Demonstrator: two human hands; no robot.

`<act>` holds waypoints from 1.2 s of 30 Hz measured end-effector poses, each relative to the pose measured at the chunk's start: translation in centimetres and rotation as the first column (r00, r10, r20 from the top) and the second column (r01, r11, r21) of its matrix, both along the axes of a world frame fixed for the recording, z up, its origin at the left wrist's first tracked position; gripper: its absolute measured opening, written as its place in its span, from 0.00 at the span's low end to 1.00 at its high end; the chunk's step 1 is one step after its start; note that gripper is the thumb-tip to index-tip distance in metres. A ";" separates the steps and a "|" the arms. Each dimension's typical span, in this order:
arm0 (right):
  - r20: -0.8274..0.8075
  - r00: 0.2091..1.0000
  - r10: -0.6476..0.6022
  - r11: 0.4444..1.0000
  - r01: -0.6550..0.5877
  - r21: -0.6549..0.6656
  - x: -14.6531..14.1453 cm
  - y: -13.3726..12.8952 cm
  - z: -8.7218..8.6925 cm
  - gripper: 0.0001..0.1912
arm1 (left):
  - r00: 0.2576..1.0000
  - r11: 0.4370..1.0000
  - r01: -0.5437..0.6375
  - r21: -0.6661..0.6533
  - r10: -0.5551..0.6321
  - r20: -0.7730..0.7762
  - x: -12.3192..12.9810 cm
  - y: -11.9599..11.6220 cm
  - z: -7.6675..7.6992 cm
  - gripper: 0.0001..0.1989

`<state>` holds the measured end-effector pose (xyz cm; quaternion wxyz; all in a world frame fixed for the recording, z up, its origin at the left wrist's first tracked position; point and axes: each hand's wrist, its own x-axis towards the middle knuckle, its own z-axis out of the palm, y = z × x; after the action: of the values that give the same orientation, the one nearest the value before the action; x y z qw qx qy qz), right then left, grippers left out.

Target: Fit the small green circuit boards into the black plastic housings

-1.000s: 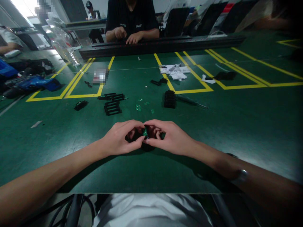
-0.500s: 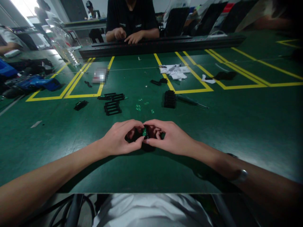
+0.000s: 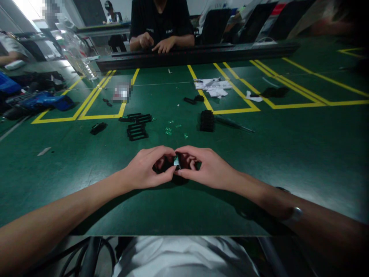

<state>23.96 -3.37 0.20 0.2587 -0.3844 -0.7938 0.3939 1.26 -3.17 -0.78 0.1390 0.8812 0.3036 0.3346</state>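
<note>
Between the fingertips of both hands is a small green circuit board (image 3: pixel 176 161) with a black plastic part against its right side. My left hand (image 3: pixel 154 165) pinches it from the left, thumb below and forefinger above. From the right, my right hand (image 3: pixel 198 165) closes on the same piece, its other fingers curled behind. Just beyond the hands lie several small green boards (image 3: pixel 168 130) on the green tabletop. Black rectangular frames (image 3: pixel 137 132) lie to their left, and a stack of black plastic parts (image 3: pixel 206 121) to their right.
A screwdriver (image 3: pixel 236 124) lies beside the black stack. Crumpled white paper (image 3: pixel 215 87), a clear plastic bottle (image 3: pixel 82 61) and a blue tool (image 3: pixel 52 102) are farther off. A long black rail (image 3: pixel 196 55) crosses the far side, where another person's hands (image 3: pixel 157 43) work.
The board between my fingertips has tilted slightly, and its face now catches a bright reflection. Both hands stay almost in the same place.
</note>
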 end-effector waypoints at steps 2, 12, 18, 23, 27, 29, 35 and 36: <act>0.000 1.000 0.000 1.000 0.000 -0.001 0.0 0.0 0.0 0.20 | 1.000 1.000 0.002 0.004 -0.002 -0.001 0.0 0.0 0.0 0.14; -0.016 1.000 0.006 1.000 -0.006 0.001 0.1 0.0 -0.1 0.20 | 1.000 1.000 -0.018 0.025 0.018 0.017 0.0 -0.1 -0.1 0.14; -0.019 1.000 0.011 1.000 -0.011 -0.026 0.1 0.0 -0.1 0.20 | 0.999 0.999 -0.030 0.021 0.029 0.026 0.0 -0.2 0.1 0.13; -0.014 1.000 0.006 1.000 -0.007 -0.027 0.1 0.0 0.0 0.20 | 1.000 1.000 -0.013 0.004 0.013 0.010 0.1 -0.1 0.1 0.13; -0.011 1.000 0.010 1.000 -0.010 -0.019 0.1 0.0 0.0 0.20 | 1.000 1.000 -0.007 -0.010 0.007 0.002 0.0 -0.1 0.1 0.13; -0.009 1.000 0.010 1.000 -0.010 -0.017 0.1 0.0 0.0 0.20 | 1.000 1.000 -0.014 -0.016 0.014 -0.009 0.1 -0.1 0.0 0.13; -0.014 1.000 0.007 1.000 -0.007 -0.015 0.0 0.0 0.0 0.20 | 1.000 1.000 -0.014 -0.006 0.014 0.004 0.0 0.0 -0.1 0.13; -0.013 1.000 0.006 1.000 -0.006 -0.016 0.0 0.0 0.0 0.20 | 1.000 1.000 -0.008 -0.008 0.008 0.006 0.0 0.0 -0.1 0.13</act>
<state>23.97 -3.38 0.22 0.2595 -0.3816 -0.7900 0.4037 1.29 -3.19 -0.87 0.1420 0.8784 0.3080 0.3367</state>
